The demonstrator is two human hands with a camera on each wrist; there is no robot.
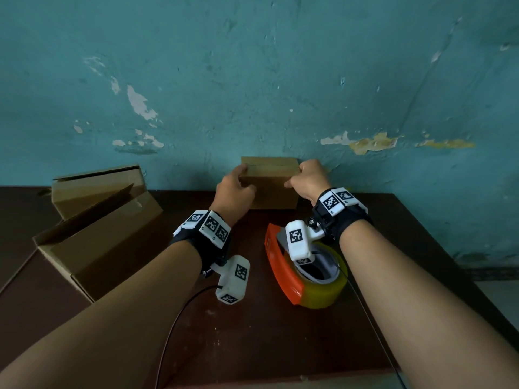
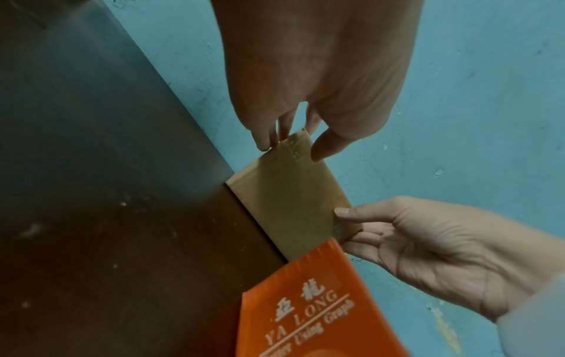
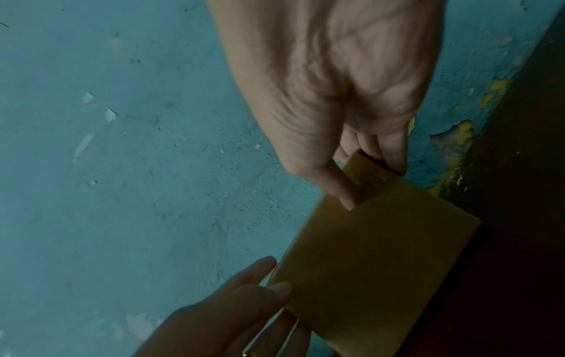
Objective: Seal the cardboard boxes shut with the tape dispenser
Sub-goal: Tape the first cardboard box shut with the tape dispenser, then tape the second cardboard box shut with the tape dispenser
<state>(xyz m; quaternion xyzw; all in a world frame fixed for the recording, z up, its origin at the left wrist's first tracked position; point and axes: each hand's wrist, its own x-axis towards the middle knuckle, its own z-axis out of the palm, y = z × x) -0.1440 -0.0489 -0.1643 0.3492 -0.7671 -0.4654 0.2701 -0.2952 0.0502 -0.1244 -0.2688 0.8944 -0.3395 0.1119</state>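
A small closed cardboard box [image 1: 269, 189] stands at the back of the dark table [image 1: 252, 332], close to the wall. My left hand [image 1: 243, 181] grips its left end, with the thumb on the front face and the fingers round the side. My right hand [image 1: 294, 178] holds the right end the same way. In the left wrist view, the left hand [image 2: 290, 145] pinches a top corner of the box [image 2: 290, 200]. The right wrist view shows the right hand [image 3: 370, 178] pinching the other corner of the box [image 3: 366, 265]. The orange tape dispenser [image 1: 283, 273] with its yellowish roll lies on the table under my right wrist, held by neither hand.
Two larger cardboard boxes with raised flaps, one nearer [image 1: 104, 242] and one behind [image 1: 92, 189], sit on the left of the table. The peeling blue wall [image 1: 252, 80] rises directly behind the small box. A black cable [image 1: 174, 327] trails from my left wrist.
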